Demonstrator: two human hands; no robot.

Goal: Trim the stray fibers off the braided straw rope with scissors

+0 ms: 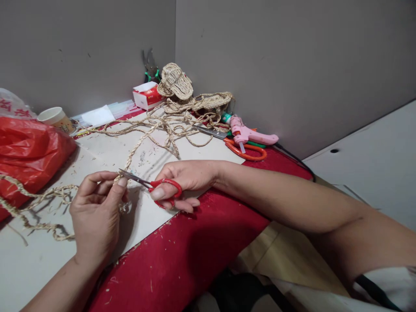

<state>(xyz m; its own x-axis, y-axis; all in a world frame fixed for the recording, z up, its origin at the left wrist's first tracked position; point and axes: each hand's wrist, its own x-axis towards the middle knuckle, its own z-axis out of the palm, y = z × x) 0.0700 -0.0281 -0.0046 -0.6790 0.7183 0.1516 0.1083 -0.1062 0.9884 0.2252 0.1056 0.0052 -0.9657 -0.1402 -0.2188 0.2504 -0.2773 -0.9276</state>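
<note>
My left hand (pixel 99 208) pinches a braided straw cord (pixel 134 149) between thumb and fingertips. From there the cord runs up toward the heap at the back. More braided cord (pixel 39 199) trails out to the left of this hand. A small pair of scissors with red handles (pixel 167 190) is in my right hand (pixel 182 182), with my thumb and fingers through its loops. The blades reach the cord right at my left fingertips. Whether they are cutting into it I cannot tell.
Behind lie a tangle of straw cord (pixel 201 104), a woven straw sole (pixel 175 80), a tissue box (pixel 147 95) and pruning shears (pixel 151 67). A pink glue gun (pixel 250 134) rests by orange-handled scissors (pixel 250 152). Left stand a red plastic bag (pixel 29 151) and paper cup (pixel 55 117).
</note>
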